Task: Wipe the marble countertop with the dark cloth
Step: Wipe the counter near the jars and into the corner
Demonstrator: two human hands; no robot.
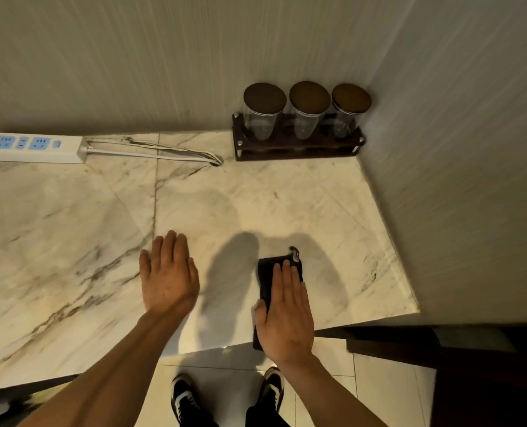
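My right hand (286,312) lies flat, fingers together, pressing the cloth (269,280) onto the countertop (225,204) near its front edge. My left hand (169,278) rests beside it, open and empty. Beyond the right hand, three jars (306,110) stand in the corner.

Cloth (266,274) on countertop (71,241), jar rack (296,147) behind.
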